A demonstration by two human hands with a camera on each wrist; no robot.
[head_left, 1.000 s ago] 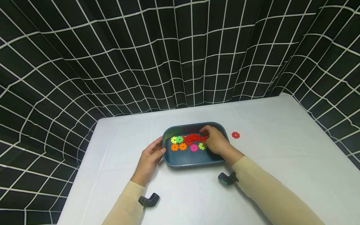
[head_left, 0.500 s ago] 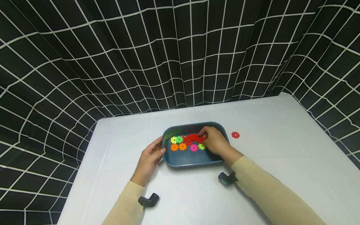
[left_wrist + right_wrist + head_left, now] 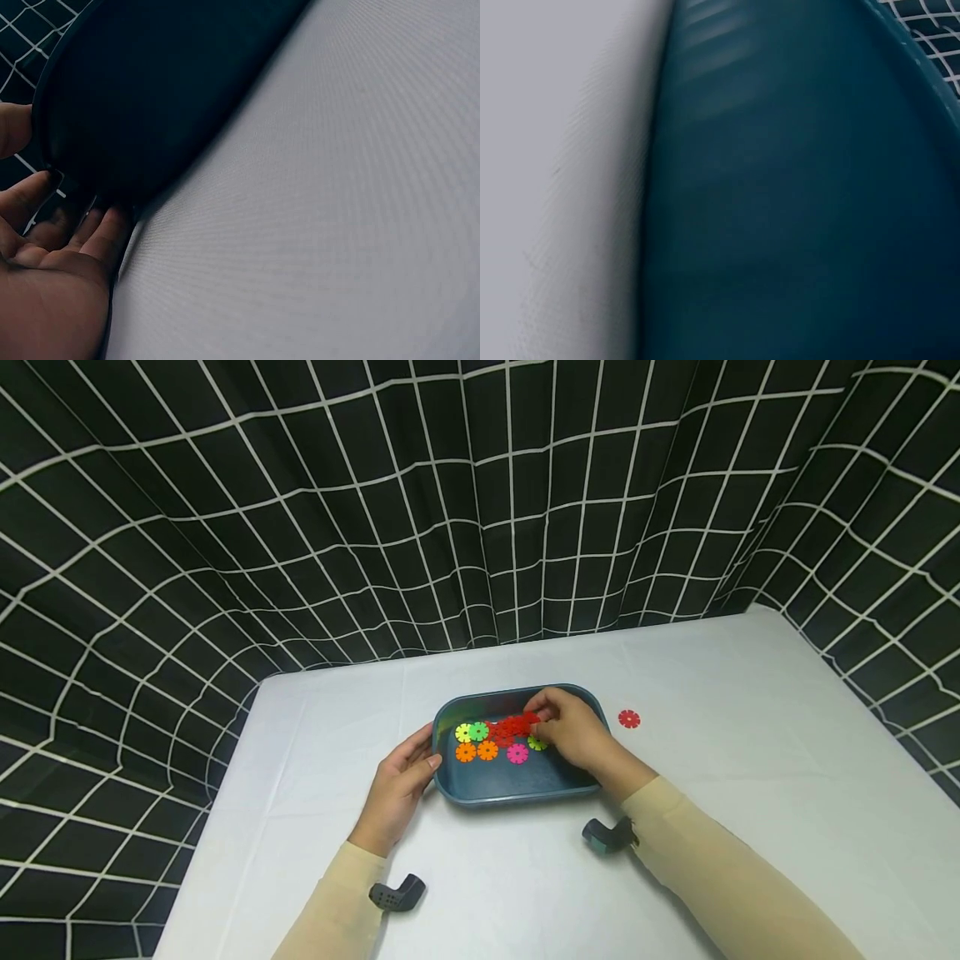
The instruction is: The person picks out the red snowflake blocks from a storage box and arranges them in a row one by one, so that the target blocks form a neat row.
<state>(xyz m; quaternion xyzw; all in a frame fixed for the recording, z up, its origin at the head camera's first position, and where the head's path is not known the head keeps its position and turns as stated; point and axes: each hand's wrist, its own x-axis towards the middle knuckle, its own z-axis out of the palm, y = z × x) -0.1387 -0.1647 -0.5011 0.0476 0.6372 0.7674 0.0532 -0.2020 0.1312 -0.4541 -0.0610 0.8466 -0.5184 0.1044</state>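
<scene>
A blue-grey tray (image 3: 517, 798) holds a heap of red notched discs (image 3: 504, 733) and several others: yellow, green, orange, pink and lime. At the tray's left end, my left hand (image 3: 401, 783) grips the wall, thumb at the rim; in the left wrist view its fingers (image 3: 105, 236) lie against the outside. My right hand (image 3: 576, 737) reaches in over the right end and pinches a red notched disc (image 3: 532, 719) at the heap's edge. The lime disc (image 3: 536, 743) is partly hidden below that hand. The right wrist view shows the tray wall (image 3: 780, 187), not the hand.
One red notched disc (image 3: 629, 718) lies on the white tablecloth (image 3: 735, 710) to the right of the tray. A black curtain (image 3: 495, 510) with white grid lines hangs behind and along the sides of the table.
My right hand has shifted slightly left and up over the heap, with the red disc now showing at its fingertips. The left hand and the tray stay put.
</scene>
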